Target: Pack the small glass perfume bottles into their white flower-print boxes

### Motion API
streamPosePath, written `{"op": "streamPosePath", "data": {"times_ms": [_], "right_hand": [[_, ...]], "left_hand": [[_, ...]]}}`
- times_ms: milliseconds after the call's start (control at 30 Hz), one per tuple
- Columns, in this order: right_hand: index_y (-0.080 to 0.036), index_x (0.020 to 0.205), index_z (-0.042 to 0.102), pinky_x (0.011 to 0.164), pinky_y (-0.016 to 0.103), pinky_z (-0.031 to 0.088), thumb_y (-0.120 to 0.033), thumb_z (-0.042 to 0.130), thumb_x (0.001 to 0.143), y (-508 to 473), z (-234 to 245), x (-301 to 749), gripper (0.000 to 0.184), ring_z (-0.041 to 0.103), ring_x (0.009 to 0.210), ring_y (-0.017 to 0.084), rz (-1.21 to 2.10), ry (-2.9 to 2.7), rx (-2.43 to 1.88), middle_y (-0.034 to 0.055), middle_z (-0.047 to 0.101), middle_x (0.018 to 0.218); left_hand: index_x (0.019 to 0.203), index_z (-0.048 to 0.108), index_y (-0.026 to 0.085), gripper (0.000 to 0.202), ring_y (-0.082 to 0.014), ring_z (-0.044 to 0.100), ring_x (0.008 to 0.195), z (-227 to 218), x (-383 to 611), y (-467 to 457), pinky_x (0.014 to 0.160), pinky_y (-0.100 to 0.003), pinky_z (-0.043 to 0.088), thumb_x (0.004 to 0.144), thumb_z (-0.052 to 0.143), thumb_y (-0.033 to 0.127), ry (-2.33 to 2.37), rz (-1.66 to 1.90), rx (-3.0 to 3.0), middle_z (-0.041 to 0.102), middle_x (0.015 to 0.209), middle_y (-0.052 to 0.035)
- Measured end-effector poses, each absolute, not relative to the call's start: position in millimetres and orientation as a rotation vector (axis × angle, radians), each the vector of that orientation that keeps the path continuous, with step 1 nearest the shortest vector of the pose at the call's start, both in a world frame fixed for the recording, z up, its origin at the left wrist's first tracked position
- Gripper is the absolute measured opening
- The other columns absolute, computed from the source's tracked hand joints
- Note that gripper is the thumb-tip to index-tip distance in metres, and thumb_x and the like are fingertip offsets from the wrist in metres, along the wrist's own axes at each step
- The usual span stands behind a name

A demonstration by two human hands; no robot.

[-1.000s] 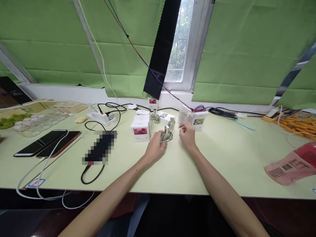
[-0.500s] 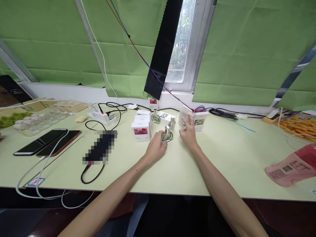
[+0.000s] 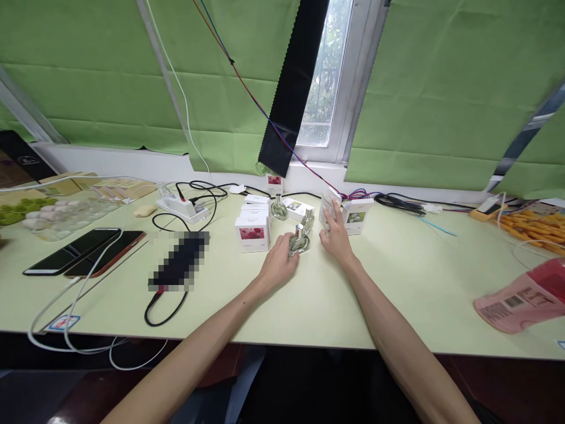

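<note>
My left hand (image 3: 279, 260) is curled around the left side of a small clear glass perfume bottle (image 3: 304, 244) with a silver cap, standing on the table. Just behind it are two more perfume bottles, one close (image 3: 308, 220) and one further back (image 3: 278, 209). On the right, my right hand (image 3: 337, 235) grips an upright white box (image 3: 328, 204), partly hidden by its fingers. Beside that stands another white box (image 3: 364, 213) with a flower picture. A row of white boxes (image 3: 253, 242), the front one with a red picture, is left of my left hand.
A flat white box (image 3: 296, 208) lies behind the bottles. Phones (image 3: 73, 252), white cables and a power strip (image 3: 183, 208) are at left. Black cables (image 3: 397, 204) are coiled at the back right. A pink bottle (image 3: 521, 300) lies near the right edge.
My right hand's fingers have drawn closer together against the upright white box. The left hand and the perfume bottle have stayed in place.
</note>
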State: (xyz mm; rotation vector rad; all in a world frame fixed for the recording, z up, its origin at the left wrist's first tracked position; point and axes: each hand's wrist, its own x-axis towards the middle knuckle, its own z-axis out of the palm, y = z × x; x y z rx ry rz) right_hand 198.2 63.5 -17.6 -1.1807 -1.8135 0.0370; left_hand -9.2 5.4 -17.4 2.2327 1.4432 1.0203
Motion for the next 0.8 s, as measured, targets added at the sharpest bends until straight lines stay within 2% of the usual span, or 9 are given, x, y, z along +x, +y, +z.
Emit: {"op": "streamPosePath", "data": {"times_ms": [100, 233, 467, 667, 800], "right_hand": [[-0.022, 0.155, 0.038, 0.105, 0.053, 0.053, -0.011, 0.047, 0.084, 63, -14, 198, 0.073, 0.031, 0.153, 0.035, 0.014, -1.875, -1.214, 0.0119, 0.015, 0.17], [-0.022, 0.157, 0.035, 0.108, 0.055, 0.05, -0.012, 0.047, 0.084, 62, -10, 195, 0.074, 0.026, 0.154, 0.035, -0.039, -1.923, -1.208, 0.0125, 0.015, 0.17], [-0.017, 0.153, 0.041, 0.1, 0.056, 0.055, -0.014, 0.05, 0.085, 60, -5, 192, 0.068, 0.049, 0.135, 0.039, -0.019, -1.885, -1.292, 0.0215, 0.029, 0.154], [-0.022, 0.153, 0.042, 0.106, 0.059, 0.05, -0.013, 0.05, 0.083, 60, -7, 193, 0.071, 0.049, 0.135, 0.038, -0.004, -1.871, -1.323, 0.0183, 0.032, 0.152], [-0.017, 0.154, 0.038, 0.114, 0.056, 0.045, -0.011, 0.047, 0.084, 60, -6, 192, 0.071, 0.045, 0.14, 0.036, 0.0, -1.893, -1.331, 0.0187, 0.03, 0.157]], "left_hand": [[0.128, 0.049, 0.022, 0.038, -0.0244, 0.063, 0.089, -18, -9, 5, 0.08, -0.039, 0.049, 0.09, 0.055, 0.022, 1.449, 1.002, 2.244, 0.063, 0.115, -0.0097], [0.127, 0.05, 0.022, 0.037, -0.0244, 0.062, 0.092, -17, -9, 5, 0.08, -0.038, 0.048, 0.09, 0.055, 0.023, 1.441, 0.961, 2.238, 0.062, 0.116, -0.0092], [0.128, 0.049, 0.021, 0.037, -0.0237, 0.061, 0.089, -15, -8, 4, 0.077, -0.037, 0.046, 0.091, 0.054, 0.025, 1.462, 0.929, 2.216, 0.062, 0.117, -0.0099], [0.126, 0.05, 0.021, 0.035, -0.0241, 0.061, 0.093, -15, -9, 4, 0.08, -0.037, 0.046, 0.091, 0.053, 0.023, 1.436, 0.945, 2.233, 0.062, 0.115, -0.0093], [0.128, 0.049, 0.021, 0.037, -0.0252, 0.062, 0.097, -15, -9, 4, 0.083, -0.038, 0.046, 0.091, 0.054, 0.023, 1.442, 0.95, 2.237, 0.062, 0.117, -0.0093]]}}
